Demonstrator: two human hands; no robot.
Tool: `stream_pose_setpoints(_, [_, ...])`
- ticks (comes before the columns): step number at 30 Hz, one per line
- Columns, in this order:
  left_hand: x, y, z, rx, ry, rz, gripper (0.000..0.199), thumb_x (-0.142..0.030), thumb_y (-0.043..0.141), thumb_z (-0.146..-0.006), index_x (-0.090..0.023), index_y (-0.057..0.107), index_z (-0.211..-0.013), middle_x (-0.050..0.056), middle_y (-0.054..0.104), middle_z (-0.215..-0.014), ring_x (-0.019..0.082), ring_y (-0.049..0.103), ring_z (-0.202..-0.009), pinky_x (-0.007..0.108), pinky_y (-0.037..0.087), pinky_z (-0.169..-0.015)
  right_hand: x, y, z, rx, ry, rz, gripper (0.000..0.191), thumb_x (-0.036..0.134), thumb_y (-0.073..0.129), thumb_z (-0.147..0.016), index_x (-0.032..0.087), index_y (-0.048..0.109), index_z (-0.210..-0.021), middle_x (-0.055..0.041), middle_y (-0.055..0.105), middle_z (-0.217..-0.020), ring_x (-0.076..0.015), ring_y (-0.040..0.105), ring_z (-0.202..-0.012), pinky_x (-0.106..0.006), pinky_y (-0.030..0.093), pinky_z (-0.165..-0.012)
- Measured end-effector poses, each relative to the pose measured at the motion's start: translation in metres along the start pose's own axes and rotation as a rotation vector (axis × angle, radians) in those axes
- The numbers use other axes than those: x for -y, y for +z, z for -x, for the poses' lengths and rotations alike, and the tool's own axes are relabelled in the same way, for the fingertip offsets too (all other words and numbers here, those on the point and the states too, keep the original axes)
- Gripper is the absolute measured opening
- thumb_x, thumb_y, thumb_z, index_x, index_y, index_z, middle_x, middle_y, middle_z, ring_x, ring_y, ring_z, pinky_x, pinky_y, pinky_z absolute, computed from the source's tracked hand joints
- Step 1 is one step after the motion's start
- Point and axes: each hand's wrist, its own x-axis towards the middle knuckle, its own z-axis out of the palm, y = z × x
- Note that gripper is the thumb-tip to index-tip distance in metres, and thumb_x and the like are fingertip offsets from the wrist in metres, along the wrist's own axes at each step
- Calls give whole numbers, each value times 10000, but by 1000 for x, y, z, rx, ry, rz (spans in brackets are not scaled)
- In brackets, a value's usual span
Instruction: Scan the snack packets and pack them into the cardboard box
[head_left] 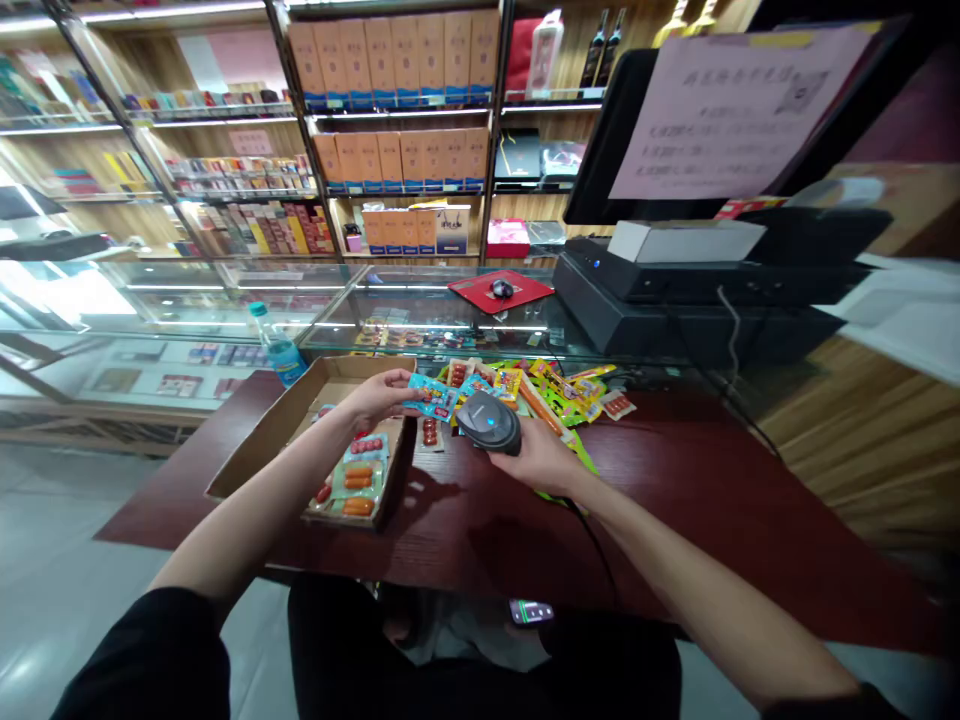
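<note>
My left hand [382, 398] pinches a small blue snack packet [433, 397] above the right edge of an open cardboard box [255, 447]. Inside the box lie several clear sausage packs [358, 478]. My right hand [541, 456] is wrapped round a dark grey barcode scanner [489, 424], whose head shows a blue light and is close to the blue packet. Its black cable runs down over the table. Behind the scanner a pile of colourful snack packets [559, 392] is spread on the dark red table [660, 500]. A red sausage pack [430, 434] lies right of the box.
A blue-capped bottle [281, 352] stands behind the box. Beyond the table is a glass counter [337, 310] with a mouse on a red mat [480, 290]. The monitor [600, 150] and black cash drawer [622, 310] are at the right. A lit phone [531, 612] is below the table edge.
</note>
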Motion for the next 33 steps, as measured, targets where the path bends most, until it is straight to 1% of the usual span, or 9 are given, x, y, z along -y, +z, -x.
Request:
stream_pose_setpoints(5, [0, 8, 19, 11, 25, 10, 350, -179, 853, -602, -140, 578, -815, 49, 702, -828, 163, 697, -751, 287, 596, -683, 6, 0, 11, -7, -61, -19, 342, 263, 682, -703, 199, 666, -1039, -61, 724, -968, -256, 668, -888, -337, 515, -768])
stream_pose_setpoints(9, [-2, 18, 23, 15, 31, 9, 346, -168, 851, -601, -139, 579, -814, 36, 693, -801, 156, 691, -740, 297, 596, -690, 5, 4, 18, -43, -63, -54, 398, 234, 699, -669, 197, 666, -1064, -60, 729, -952, -258, 662, -902, -340, 513, -794])
stream_pose_setpoints(11, [-3, 20, 22, 19, 35, 3, 355, -175, 854, -596, -140, 579, -818, 36, 693, -811, 159, 690, -752, 303, 597, -698, 5, 3, 19, -44, -66, -57, 395, 226, 695, -668, 195, 669, -1061, -60, 730, -953, -258, 662, -911, -342, 513, -805])
stream_pose_setpoints(17, [0, 15, 17, 51, 51, 5, 365, -193, 861, -585, -147, 591, -826, 27, 690, -833, 165, 686, -782, 326, 603, -716, 10, -3, 19, -33, -60, -24, 369, 241, 667, -709, 200, 659, -1076, -72, 719, -1025, -269, 665, -937, -359, 523, -806])
stream_pose_setpoints(22, [0, 7, 20, 25, 51, -5, 367, -188, 854, -603, -148, 601, -866, 50, 707, -874, 175, 700, -799, 315, 602, -720, 7, -1, 15, -36, -88, -101, 370, 233, 689, -710, 216, 661, -1078, -53, 730, -1005, -261, 671, -942, -368, 524, -843])
stream_pose_setpoints(24, [-2, -2, 25, -11, 51, -3, 359, -189, 852, -608, -141, 605, -864, 63, 712, -870, 179, 705, -788, 307, 604, -705, 6, 2, 12, -35, -95, -136, 393, 238, 710, -698, 217, 660, -1087, -51, 733, -1002, -265, 671, -955, -369, 526, -848])
stream_pose_setpoints(26, [-5, -18, 32, -77, 55, 11, 356, -185, 857, -601, -134, 607, -849, 74, 715, -875, 184, 709, -785, 297, 606, -689, 6, 5, 8, -35, -96, -156, 401, 237, 724, -688, 220, 662, -1084, -50, 735, -996, -271, 673, -958, -375, 529, -845])
stream_pose_setpoints(30, [-9, -69, 57, -236, 70, -3, 369, -229, 864, -598, -124, 636, -869, 89, 716, -925, 182, 712, -774, 257, 605, -662, 7, 13, 1, -33, -93, -162, 353, 238, 722, -692, 223, 673, -1041, -45, 740, -956, -283, 678, -937, -388, 534, -825])
stream_pose_setpoints(33, [-11, -104, 78, -367, 83, -46, 401, -287, 857, -613, -120, 663, -922, 81, 710, -888, 151, 695, -688, 233, 599, -615, 7, 19, -4, -24, -92, -153, 340, 252, 715, -698, 219, 670, -1034, -45, 740, -927, -285, 678, -931, -379, 541, -794])
